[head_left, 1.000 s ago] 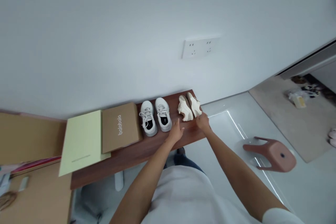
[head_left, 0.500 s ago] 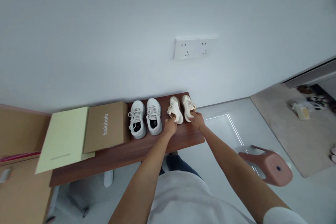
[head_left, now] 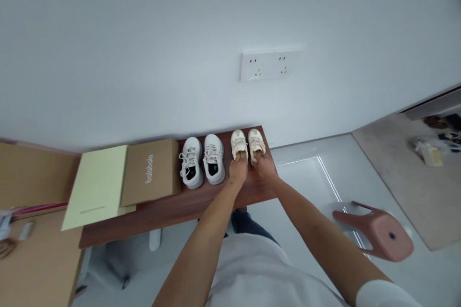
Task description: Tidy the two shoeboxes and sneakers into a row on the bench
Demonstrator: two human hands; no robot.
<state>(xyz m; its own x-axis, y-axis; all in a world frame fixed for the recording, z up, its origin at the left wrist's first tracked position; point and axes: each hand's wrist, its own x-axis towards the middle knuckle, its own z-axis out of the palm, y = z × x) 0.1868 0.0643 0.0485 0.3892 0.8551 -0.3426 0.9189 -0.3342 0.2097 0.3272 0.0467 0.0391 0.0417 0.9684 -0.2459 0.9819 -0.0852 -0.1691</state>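
Two small cream shoes stand side by side near the right end of a narrow brown wooden table [head_left: 201,205], toes toward the wall. My left hand [head_left: 238,170] is closed on the heel of the left cream shoe [head_left: 238,141]. The right cream shoe [head_left: 256,141] has its heel in my right hand [head_left: 264,165], whose fingers are closed on it. Just left of them sits a larger pair of white lace-up sneakers, the nearer one [head_left: 213,156] beside the other sneaker [head_left: 191,160].
Left of the sneakers lie a brown shoebox [head_left: 149,170] and a pale green box lid [head_left: 97,184]. A cardboard box [head_left: 43,254] is at the far left. A pink stool [head_left: 383,232] stands on the floor at right. Wall sockets [head_left: 268,65] are above the table.
The two cream shoes, tilted and apart before, have turned straighter and come closer together, still in my hands. The whole view has shifted slightly.
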